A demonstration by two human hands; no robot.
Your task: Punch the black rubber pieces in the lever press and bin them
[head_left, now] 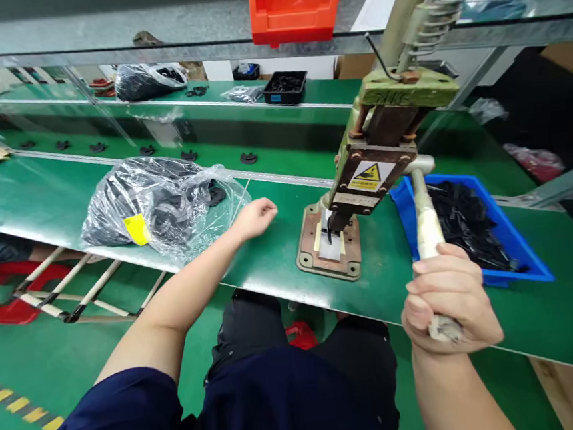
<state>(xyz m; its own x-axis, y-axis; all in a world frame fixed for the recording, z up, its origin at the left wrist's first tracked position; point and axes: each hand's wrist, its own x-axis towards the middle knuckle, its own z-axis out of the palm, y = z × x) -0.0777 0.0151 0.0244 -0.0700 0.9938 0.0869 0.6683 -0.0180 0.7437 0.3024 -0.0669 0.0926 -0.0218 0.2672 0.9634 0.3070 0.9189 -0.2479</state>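
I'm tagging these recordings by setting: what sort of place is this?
Likely a factory assembly line: a hand-operated press on a green workbench, a blue bin of black parts, and dark pieces spaced in a row behind.

The right grip wraps the white cylindrical lever of a green-and-brown metal press; the left grip curls beside a clear plastic bag of dark parts along the front edge of the green counter.

Green-and-brown press, upright; pale-wrapped lever jutting frontward.
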